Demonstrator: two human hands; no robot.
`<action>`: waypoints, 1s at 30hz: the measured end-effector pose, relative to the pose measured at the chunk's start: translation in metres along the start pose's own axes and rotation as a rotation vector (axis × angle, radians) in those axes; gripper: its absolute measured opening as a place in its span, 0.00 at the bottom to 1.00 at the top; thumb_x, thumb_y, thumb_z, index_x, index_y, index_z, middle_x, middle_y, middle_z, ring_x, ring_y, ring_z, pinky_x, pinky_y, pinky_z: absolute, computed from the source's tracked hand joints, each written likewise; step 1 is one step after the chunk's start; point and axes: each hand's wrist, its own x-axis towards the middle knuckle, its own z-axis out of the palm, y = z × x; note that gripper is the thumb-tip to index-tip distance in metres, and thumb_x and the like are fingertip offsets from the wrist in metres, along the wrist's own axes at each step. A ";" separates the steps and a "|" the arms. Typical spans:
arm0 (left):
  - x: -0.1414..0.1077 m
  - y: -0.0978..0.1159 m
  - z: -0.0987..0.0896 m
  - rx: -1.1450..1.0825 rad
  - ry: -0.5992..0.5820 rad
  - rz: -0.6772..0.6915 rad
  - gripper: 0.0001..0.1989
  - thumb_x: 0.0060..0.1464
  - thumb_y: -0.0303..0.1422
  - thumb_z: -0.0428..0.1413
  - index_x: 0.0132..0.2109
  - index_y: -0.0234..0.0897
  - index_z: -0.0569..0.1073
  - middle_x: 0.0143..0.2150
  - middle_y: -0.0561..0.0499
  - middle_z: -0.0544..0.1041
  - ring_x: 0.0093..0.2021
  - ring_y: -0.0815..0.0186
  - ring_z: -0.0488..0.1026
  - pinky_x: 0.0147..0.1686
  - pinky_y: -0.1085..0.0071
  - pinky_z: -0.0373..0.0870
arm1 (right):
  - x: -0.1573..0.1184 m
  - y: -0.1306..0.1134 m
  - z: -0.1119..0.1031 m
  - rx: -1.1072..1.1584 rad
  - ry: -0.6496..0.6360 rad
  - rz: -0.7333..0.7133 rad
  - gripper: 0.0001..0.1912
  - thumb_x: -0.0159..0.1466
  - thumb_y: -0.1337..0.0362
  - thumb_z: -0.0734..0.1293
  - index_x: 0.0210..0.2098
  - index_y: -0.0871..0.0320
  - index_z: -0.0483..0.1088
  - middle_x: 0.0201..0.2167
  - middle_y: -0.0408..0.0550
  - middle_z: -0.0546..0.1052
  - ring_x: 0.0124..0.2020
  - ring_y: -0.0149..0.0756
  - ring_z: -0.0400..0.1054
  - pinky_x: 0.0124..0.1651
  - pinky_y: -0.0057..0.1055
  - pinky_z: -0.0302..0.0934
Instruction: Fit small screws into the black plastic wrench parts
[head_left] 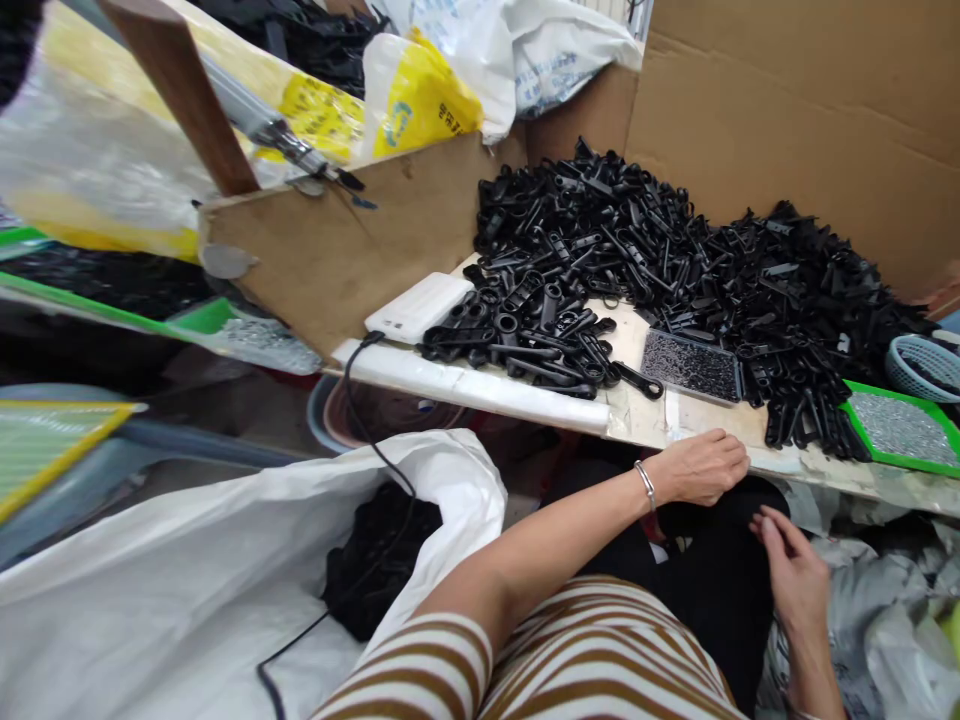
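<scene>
Black parts (pixel 675 270) lie heaped on the table (pixel 628 342), just past both hands. Right hand (pixel 799 575): low, beside the dark-clad leg (pixel 727 560), fingers loosely bent, thumb close to them; can't tell if anything small is pinched. Left hand (pixel 705 467): at the table's near edge, back up, fingers curled under; tips hidden, can't tell if it grasps anything. Along the near edge: one loose part (pixel 637 380) beside a shallow tray (pixel 739 382), others crowding up to the green tray (pixel 915 464). Parts probably light, stiff, smooth moulded plastic; a bit slippery, not fragile, likely to snag on neighbours at the ring ends. Best hold: pinch mid-shank. Bits (pixel 686 362) in the shallow tray too small to identify. Blue basket (pixel 904 368) cut off at right. Far side: heap runs up to the cardboard (pixel 795 120); buried parts hidden, outlines merge into black.
</scene>
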 end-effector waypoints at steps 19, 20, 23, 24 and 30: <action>-0.103 -0.050 -0.084 0.226 -0.007 -0.781 0.09 0.62 0.25 0.50 0.43 0.35 0.74 0.55 0.46 0.75 0.61 0.57 0.66 0.64 0.46 0.53 | 0.089 -0.158 0.126 -0.304 -0.133 -0.882 0.20 0.71 0.56 0.58 0.53 0.62 0.68 0.41 0.56 0.76 0.40 0.43 0.72 0.41 0.36 0.67; -0.104 -0.055 -0.086 0.187 -0.043 -0.788 0.09 0.62 0.25 0.50 0.43 0.35 0.74 0.54 0.46 0.75 0.60 0.57 0.66 0.64 0.46 0.54 | 0.088 -0.158 0.128 -0.296 -0.124 -0.907 0.18 0.71 0.58 0.59 0.53 0.62 0.69 0.42 0.56 0.76 0.42 0.43 0.72 0.43 0.36 0.67; -0.110 -0.066 -0.093 0.116 -0.092 -0.814 0.10 0.62 0.24 0.50 0.44 0.36 0.75 0.54 0.46 0.75 0.60 0.57 0.67 0.62 0.46 0.57 | 0.086 -0.159 0.129 -0.237 -0.120 -0.972 0.13 0.69 0.65 0.61 0.50 0.62 0.71 0.42 0.56 0.76 0.44 0.41 0.72 0.48 0.35 0.67; -0.112 -0.069 -0.094 0.114 -0.092 -0.825 0.11 0.62 0.23 0.50 0.45 0.36 0.75 0.54 0.46 0.75 0.60 0.56 0.66 0.62 0.45 0.57 | 0.086 -0.160 0.127 -0.218 -0.113 -0.984 0.12 0.69 0.66 0.61 0.49 0.61 0.71 0.41 0.55 0.76 0.44 0.40 0.72 0.48 0.35 0.67; -0.125 -0.084 -0.094 0.165 -0.048 -0.898 0.11 0.64 0.24 0.48 0.45 0.36 0.75 0.54 0.44 0.75 0.61 0.56 0.66 0.62 0.43 0.55 | 0.092 -0.160 0.099 -0.152 -0.146 -0.848 0.10 0.67 0.68 0.61 0.42 0.59 0.74 0.37 0.51 0.78 0.38 0.38 0.73 0.47 0.35 0.67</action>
